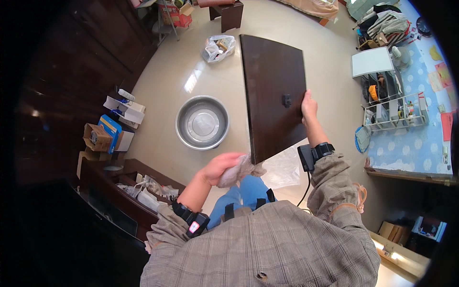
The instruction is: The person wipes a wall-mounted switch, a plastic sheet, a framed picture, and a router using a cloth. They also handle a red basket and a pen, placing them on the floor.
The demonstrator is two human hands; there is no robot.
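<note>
A dark brown wooden panel (272,82) stands tilted in front of me, with a small black fitting (287,100) on its face. My right hand (310,106) grips the panel's right edge, the thumb along that edge. In my left hand (221,168) is a crumpled greyish cloth (235,172), pressed at the panel's lower left corner. The fingers of that hand look slightly blurred. On the tiled floor, left of the panel, sits a round metal basin (181,134); what lies in its bottom is hard to tell.
A plastic bag of small items (218,48) lies beyond the basin. Cardboard boxes (104,138) line the left side, near an open drawer (136,166). Clear plastic sheeting (281,168) is on the floor below the panel. At right stands a table with a blue dotted cover (401,149) and a rack (394,113).
</note>
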